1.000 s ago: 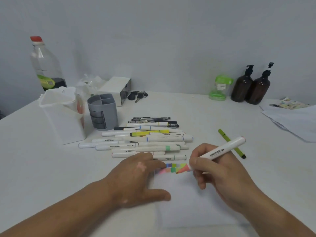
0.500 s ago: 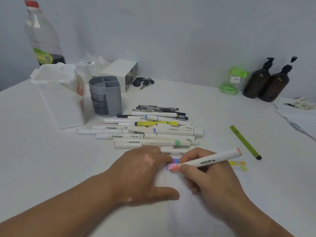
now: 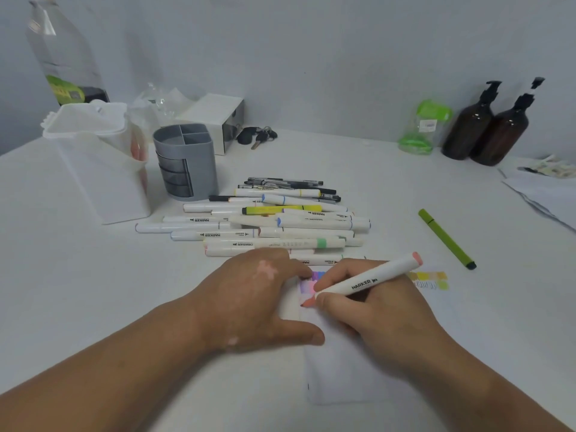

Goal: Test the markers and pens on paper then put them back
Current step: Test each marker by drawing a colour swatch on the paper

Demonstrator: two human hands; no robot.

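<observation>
Right hand [image 3: 380,313] clamped around white marker [image 3: 371,280], barrel printed "MARKER", salmon tip down on paper [image 3: 336,378]. Left hand [image 3: 258,300] alongside, fingers flat, pressing sheet. Marker pile [image 3: 311,224] just beyond both hands.

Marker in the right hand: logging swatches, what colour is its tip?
The marker has a salmon-pink tip; head view.

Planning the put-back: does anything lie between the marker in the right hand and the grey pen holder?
Yes. The pile of markers and pens lies on the table between the held marker and the grey holder. Its top looks open.
</observation>
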